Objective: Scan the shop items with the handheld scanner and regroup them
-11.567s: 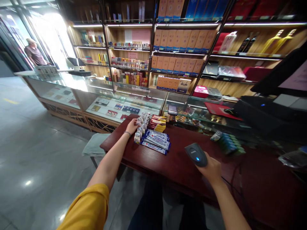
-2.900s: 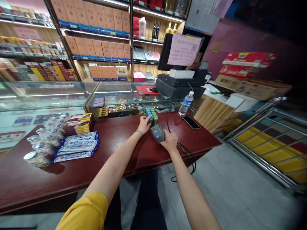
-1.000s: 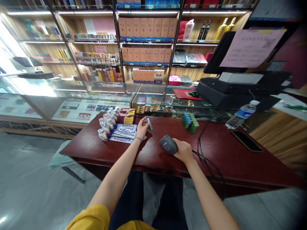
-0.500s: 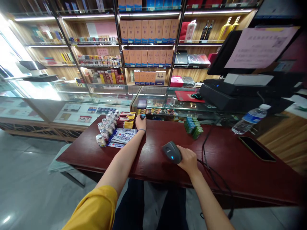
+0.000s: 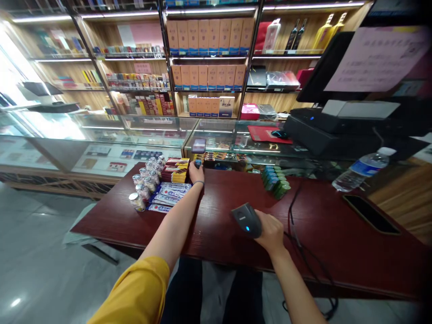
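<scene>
The left hand (image 5: 196,173) was reached out to the table's far edge, its fingers closed round a small blue-topped piece (image 5: 198,164) that showed just past the fingertips. Whether that piece touched the wooden tabletop (image 5: 216,211) could not be told, and the grip hid its long axis.

The right hand (image 5: 272,231), closer to the body, was wrapped round the handle of a barcode scanner (image 5: 248,220). The scanner's long axis ran leftward and slightly away from that hand, so its head lay on the side toward the left hand, yet well apart from it; the blue-topped piece was ahead and to the left of the scanner.

Just left of the left hand lay the red-and-yellow packets (image 5: 175,171); nearer the body were the long blue-and-white sachets (image 5: 170,193), with lidded jars (image 5: 145,184) farther left. The blue and green rolls (image 5: 275,182) were beyond the right hand, which looked the nearer of the two, their rows slanting away from it.
</scene>
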Available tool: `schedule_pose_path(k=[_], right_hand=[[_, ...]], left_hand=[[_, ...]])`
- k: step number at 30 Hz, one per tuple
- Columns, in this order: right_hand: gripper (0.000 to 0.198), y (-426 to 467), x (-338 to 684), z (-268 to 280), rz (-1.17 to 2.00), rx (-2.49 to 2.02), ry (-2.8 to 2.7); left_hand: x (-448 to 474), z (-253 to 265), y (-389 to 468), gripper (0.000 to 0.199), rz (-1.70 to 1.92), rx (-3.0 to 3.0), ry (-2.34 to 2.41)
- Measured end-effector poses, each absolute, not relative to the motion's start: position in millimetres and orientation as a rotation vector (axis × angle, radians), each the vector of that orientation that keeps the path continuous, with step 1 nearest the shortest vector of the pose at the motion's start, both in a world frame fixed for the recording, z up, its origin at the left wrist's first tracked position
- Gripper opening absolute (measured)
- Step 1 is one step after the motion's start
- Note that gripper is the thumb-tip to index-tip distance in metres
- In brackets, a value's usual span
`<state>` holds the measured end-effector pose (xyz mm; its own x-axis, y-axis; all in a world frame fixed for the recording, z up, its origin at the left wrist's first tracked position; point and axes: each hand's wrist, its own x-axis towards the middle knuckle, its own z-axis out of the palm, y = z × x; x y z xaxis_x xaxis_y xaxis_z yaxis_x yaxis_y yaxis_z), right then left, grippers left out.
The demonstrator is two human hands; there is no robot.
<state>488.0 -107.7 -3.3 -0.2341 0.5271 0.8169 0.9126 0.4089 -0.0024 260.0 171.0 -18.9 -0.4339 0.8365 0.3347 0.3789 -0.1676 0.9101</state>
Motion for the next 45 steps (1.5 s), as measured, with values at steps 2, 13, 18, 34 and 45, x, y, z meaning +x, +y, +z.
schedule_pose_path(k=[2, 13, 18, 34, 45], right_hand=[[0.031, -107.6, 488.1, -3.2, -0.644, -1.233, -1.894], [0.032, -107.0, 485.4, -2.4, -0.632, -1.245, -1.883], [0.033, -107.7, 485.2, -2.2, -0.618, -1.247, -1.882], [0.038, -118.5, 521.9, -3.2, -0.647, -1.487, -1.869], [0.034, -157.2, 597.4, -0.5, -0.812, -1.72, -1.689]], left_hand=[[259.7, -21.1, 170.1, 0.033, 1.588, 1.365, 1.745], [259.9, -13.5, 163.5, 0.059, 1.495, 1.308, 1.745], [265.1, -10.8, 145.8, 0.076, 1.529, 1.33, 1.708], [326.9, -31.5, 32.6, 0.023, 1.409, 1.291, 1.051], [412.1, -25.2, 11.4, 0.033, 1.187, 1.537, 0.739]])
